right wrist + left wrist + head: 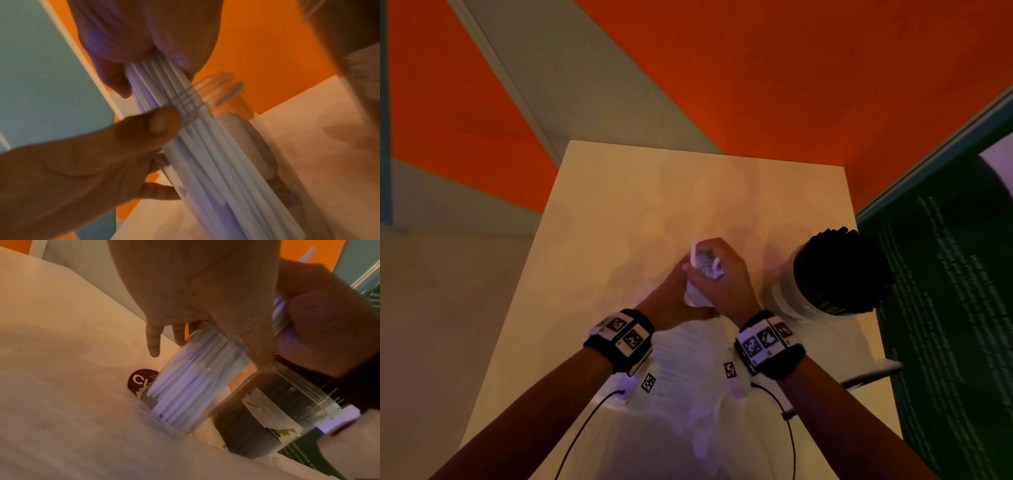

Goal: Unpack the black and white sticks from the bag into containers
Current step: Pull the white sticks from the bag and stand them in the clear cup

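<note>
A bundle of white sticks (705,264) stands in a clear container (695,298) at the middle of the table. My left hand (671,289) holds the container's side, with the thumb (156,125) pressed on its threaded neck. From above, my right hand (722,275) grips the top of the white sticks (205,146). One stick (693,251) pokes up past the fingers. In the left wrist view the container (185,386) tilts over the white bag (61,353). A second clear container (787,298), packed with black sticks (835,270), stands to the right.
The white paper bag (688,380) lies flat under my wrists at the table's near edge. A dark green board (945,308) with text borders the cream table (619,205) on the right. Orange floor surrounds the table.
</note>
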Tool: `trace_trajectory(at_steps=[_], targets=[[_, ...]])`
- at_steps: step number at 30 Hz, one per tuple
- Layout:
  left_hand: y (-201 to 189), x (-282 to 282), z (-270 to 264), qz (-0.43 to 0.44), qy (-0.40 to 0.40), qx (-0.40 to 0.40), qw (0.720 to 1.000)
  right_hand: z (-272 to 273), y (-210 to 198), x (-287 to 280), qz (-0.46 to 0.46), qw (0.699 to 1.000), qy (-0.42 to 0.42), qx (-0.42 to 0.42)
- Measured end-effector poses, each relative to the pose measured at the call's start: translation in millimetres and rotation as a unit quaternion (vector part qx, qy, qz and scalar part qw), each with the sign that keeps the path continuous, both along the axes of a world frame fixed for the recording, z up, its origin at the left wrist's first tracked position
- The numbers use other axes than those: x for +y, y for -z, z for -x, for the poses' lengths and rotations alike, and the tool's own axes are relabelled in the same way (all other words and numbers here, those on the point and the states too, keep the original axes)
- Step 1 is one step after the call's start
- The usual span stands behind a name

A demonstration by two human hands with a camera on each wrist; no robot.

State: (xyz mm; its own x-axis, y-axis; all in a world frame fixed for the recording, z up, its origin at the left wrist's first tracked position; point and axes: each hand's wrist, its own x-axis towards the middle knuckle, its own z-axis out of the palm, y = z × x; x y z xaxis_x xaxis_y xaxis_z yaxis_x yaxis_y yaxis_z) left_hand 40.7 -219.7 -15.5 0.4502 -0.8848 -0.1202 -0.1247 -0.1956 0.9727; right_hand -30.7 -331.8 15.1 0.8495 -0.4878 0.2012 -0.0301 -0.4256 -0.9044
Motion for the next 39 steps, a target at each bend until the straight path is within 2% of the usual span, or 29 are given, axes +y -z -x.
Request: trace_trajectory(at_steps=[3,5,8,11,14,16,18,20,22,24,26,28,30,33,34,37,38,39], targets=[[-4,-5,2,0.021,-0.006,0.008,1.000,3,5,-12,-0.050,0.998,-0.023,0.019],[-3,-4,2,0.032,-0.001,0.011,0.999,6,9,-17,-0.044,0.996,-0.048,0.054],[-5,-3,2,0.019,0.006,0.005,1.000,7,11,-21,-0.017,0.996,-0.057,0.064],[7,1,0,-0.036,-0.007,-0.015,0.999,-1,7,-11,0.049,0.991,-0.102,0.075],[13,9,-2,-0.148,-0.040,-0.036,0.987,-8,5,8,0.131,0.980,-0.124,0.078],[12,9,-1,-0.105,-0.021,-0.017,0.994,-8,4,13,0.161,0.979,-0.111,0.054],[6,4,-1,-0.053,-0.004,-0.014,0.998,-6,3,9,0.165,0.985,-0.048,0.018],[4,-3,0,-0.029,0.015,-0.029,0.999,-5,0,-3,0.083,0.995,0.044,-0.042],[8,-6,1,-0.051,0.023,-0.063,0.996,-5,-4,-15,0.019,0.995,0.077,-0.059],[9,-4,0,-0.082,-0.011,-0.044,0.996,-5,-3,-22,0.059,0.997,0.031,0.043],[11,-1,-1,-0.039,-0.015,-0.013,0.999,-3,0,-25,0.136,0.979,-0.018,0.149],[11,0,0,-0.064,-0.015,-0.036,0.997,1,-2,-29,0.140,0.979,-0.021,0.146],[9,4,-1,-0.131,-0.023,-0.052,0.990,7,-9,-33,0.104,0.987,-0.022,0.117],[12,18,0,-0.122,-0.021,-0.010,0.992,26,-18,-39,0.088,0.993,-0.015,0.074],[11,24,1,-0.135,-0.040,-0.021,0.990,37,-20,-39,0.090,0.995,0.003,0.051],[9,50,13,-0.209,-0.104,-0.122,0.965,83,-23,-35,0.094,0.995,0.039,0.006],[8,59,21,-0.223,-0.097,-0.150,0.958,99,-22,-32,0.083,0.995,0.028,0.037],[6,67,29,-0.242,-0.077,-0.168,0.953,113,-20,-28,0.070,0.992,-0.005,0.103]])
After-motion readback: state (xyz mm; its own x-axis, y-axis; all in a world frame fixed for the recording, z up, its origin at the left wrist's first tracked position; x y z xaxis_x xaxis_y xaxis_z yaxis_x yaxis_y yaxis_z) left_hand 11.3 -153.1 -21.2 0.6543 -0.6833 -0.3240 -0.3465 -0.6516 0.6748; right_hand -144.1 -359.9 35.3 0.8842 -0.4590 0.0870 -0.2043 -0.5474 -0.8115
